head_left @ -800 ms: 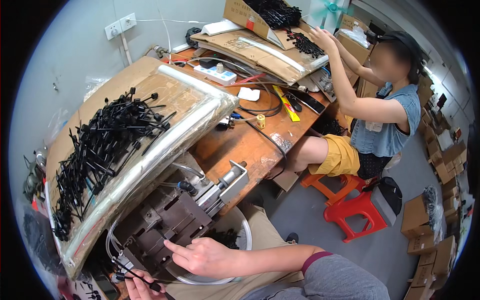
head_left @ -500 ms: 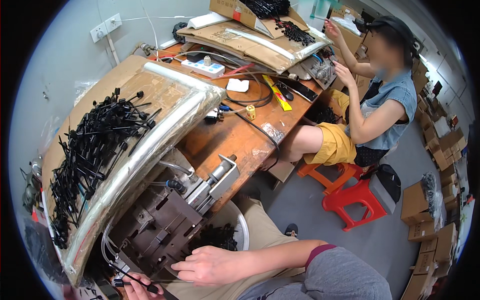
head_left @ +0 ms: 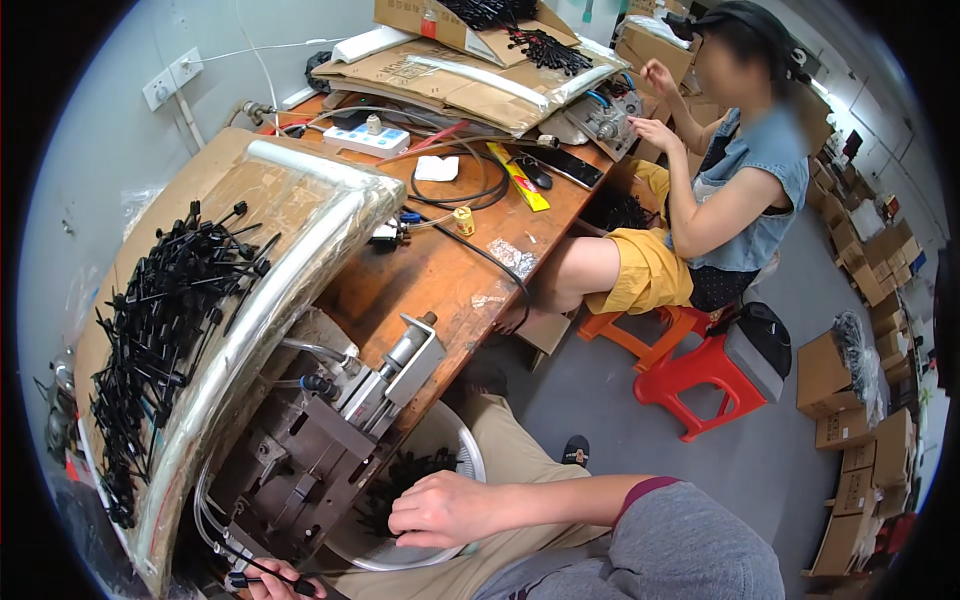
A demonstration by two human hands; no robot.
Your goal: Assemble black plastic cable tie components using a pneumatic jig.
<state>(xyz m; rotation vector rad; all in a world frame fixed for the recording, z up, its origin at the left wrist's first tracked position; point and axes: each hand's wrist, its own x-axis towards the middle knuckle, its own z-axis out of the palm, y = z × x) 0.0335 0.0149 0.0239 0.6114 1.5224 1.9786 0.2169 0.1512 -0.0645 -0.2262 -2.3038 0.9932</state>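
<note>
At the lower left, my left hand [head_left: 275, 582] is closed round a thin black plastic rod [head_left: 246, 556] with thicker black ends. The hand is partly cut off by the lower edge. My right hand [head_left: 445, 510] is above the rim of a white basket [head_left: 468, 440], its fingers curled and its fingertips hidden. Whatever it may hold does not show. Black parts [head_left: 425, 465] lie in the basket just behind it. Beside my left hand stands a dark metal fixture [head_left: 300, 470] with a cylinder and clear tubes.
A heap of black rods [head_left: 170, 340] lies on a cardboard sheet [head_left: 222, 165] edged with clear tape. On the wooden table [head_left: 370, 290] are a power strip [head_left: 368, 140], cables and a yellow packet [head_left: 520, 180]. A co-worker [head_left: 740, 180] sits at the far right, near a red stool [head_left: 700, 385].
My right hand has moved right, away from my left hand and over the basket. My left hand still holds the black rod. The view has shifted, and the co-worker's raised hand has come down.
</note>
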